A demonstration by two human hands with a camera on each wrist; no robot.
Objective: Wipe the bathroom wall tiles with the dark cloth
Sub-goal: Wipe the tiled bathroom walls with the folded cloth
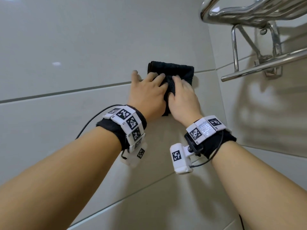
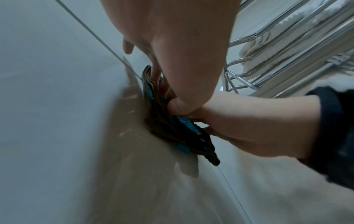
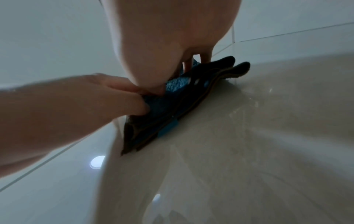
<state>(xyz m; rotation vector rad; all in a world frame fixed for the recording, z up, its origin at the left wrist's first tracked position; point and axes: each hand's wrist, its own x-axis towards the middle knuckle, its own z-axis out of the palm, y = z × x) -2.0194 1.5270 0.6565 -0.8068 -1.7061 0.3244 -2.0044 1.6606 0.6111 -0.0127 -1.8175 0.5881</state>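
A dark folded cloth (image 1: 172,70) lies flat against the pale glossy wall tiles (image 1: 66,47), across a grout line. My left hand (image 1: 146,92) presses on its left part with spread fingers, the little finger on bare tile. My right hand (image 1: 184,97) presses on its right part. The cloth bunches into a ridge between the two hands. In the left wrist view the right hand (image 2: 249,128) pinches a fold of the cloth (image 2: 168,130) between thumb and fingers. In the right wrist view the left hand (image 3: 76,109) pinches the cloth (image 3: 172,109) at its near edge.
A chrome towel rack (image 1: 259,14) juts from the adjoining wall at the upper right, with a rail (image 1: 265,65) below it, close to my right hand. Pale folded towels (image 2: 268,45) lie on the rack. Wall tiles stretch away to the left and below.
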